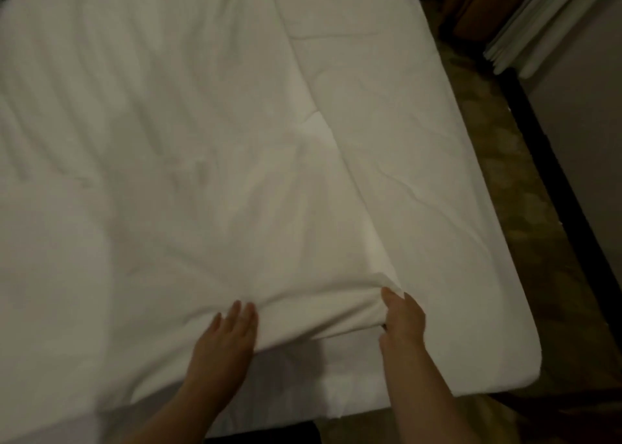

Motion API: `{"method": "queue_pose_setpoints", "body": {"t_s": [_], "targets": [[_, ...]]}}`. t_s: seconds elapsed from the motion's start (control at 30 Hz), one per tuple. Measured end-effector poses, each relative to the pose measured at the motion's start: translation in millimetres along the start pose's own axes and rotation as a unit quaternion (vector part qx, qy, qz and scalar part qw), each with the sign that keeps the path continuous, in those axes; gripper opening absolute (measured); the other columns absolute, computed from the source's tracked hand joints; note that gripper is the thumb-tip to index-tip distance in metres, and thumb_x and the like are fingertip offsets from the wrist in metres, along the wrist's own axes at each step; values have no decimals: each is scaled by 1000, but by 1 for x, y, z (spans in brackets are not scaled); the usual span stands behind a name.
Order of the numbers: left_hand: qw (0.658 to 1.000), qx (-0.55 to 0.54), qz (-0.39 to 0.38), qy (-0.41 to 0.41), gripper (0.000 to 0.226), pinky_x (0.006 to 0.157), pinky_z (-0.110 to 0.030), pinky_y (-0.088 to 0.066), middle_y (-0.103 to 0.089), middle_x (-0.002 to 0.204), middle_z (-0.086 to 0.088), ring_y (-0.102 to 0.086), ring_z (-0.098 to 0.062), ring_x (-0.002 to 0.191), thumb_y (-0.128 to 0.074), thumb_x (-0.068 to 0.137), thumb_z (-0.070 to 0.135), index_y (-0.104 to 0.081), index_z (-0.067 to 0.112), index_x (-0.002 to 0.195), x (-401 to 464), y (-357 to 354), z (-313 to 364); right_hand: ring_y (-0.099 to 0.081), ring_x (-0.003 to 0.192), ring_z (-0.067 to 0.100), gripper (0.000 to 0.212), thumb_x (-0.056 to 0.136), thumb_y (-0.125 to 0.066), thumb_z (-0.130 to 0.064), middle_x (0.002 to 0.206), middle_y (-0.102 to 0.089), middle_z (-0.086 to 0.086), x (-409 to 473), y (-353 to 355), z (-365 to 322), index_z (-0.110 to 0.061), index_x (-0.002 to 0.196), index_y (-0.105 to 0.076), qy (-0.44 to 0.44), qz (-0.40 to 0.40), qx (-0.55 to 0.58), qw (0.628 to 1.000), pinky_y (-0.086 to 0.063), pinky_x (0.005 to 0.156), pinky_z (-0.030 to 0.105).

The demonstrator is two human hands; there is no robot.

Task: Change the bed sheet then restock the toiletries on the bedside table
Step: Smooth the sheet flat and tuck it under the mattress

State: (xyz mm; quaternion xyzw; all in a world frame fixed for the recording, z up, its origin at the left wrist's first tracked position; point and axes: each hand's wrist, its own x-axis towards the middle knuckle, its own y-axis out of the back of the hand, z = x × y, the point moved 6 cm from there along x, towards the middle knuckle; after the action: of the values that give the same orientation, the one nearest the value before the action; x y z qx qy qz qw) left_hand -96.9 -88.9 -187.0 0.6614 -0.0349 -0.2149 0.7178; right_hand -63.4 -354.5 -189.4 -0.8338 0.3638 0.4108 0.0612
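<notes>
At the near edge of the bed, the person's left hand (229, 336) lies flat, fingers straight and together, pressing on the white bed sheet (168, 174) where its folded hem rolls over the edge. Just to the right along that same edge, the right hand (404, 322) grips the sheet's loose corner flap, thumb on top and fingers curled beneath the fold, so a bunched ridge of cloth runs between the two hands. Below that ridge a bare strip of the mattress (471, 359) shows along the near edge and round its near right corner, which is rounded and not yet covered by the upper layer. Farther in, the sheet spreads over the left and middle of the bed with long soft wrinkles, while a diagonal fold line runs from the right hand up toward the far edge, dividing it from the smoother layer along the right side. Beyond the right edge lies a dim patterned carpet (505, 160), and at the far right corner of the view hang pale curtains (538, 22). This looks like the sheet-changing step, with toiletries and bedside table out of sight. The next move probably calls for drawing the gripped flap toward the near right corner, keeping the left hand anchoring, then smoothing wrinkles.
</notes>
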Motion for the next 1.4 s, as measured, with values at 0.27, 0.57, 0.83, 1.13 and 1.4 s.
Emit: {"method": "queue_pose_setpoints", "body": {"t_s": [0.27,0.57,0.83,1.13,1.4], "targets": [[995,-42,-82,-27,40,52,-37,-54,-74,73,0,-72,-22,67,-37,60,16,-76,12,60,-47,-51,152,-37,128,39,47,97,-50,-23,140,-41,18,7,164,8,2,136,-42,-5,90,-210,974,-25,112,42],[976,-94,-186,62,72,82,-71,-40,-46,144,-5,-32,-38,132,-33,77,56,-33,17,138,-82,-63,114,-46,121,42,50,81,-66,-2,135,-47,26,-36,122,27,1,129,-52,291,69,-517,802,-37,101,47],[890,-170,-190,377,61,111,-60,-7,21,157,9,12,-26,145,-19,100,47,13,30,149,-121,-62,-47,-49,119,48,53,78,-52,-19,139,-44,26,-27,-15,90,-1,128,-54,439,-158,-711,526,-50,85,57],[794,-232,22,561,88,115,-49,-13,8,159,-10,-4,-35,145,-48,92,50,7,15,151,-169,-38,-199,-62,99,47,49,76,-43,-26,115,-62,28,-110,-158,103,3,108,-66,544,-221,-614,528,-52,74,58],[664,-492,120,550,71,98,-34,-39,-49,135,-17,-49,-32,122,-70,82,27,-35,4,140,-121,-30,-278,-7,145,24,80,89,-50,-44,158,-7,1,-163,-327,125,-26,151,-2,497,-234,-721,422,-4,115,48]]}}
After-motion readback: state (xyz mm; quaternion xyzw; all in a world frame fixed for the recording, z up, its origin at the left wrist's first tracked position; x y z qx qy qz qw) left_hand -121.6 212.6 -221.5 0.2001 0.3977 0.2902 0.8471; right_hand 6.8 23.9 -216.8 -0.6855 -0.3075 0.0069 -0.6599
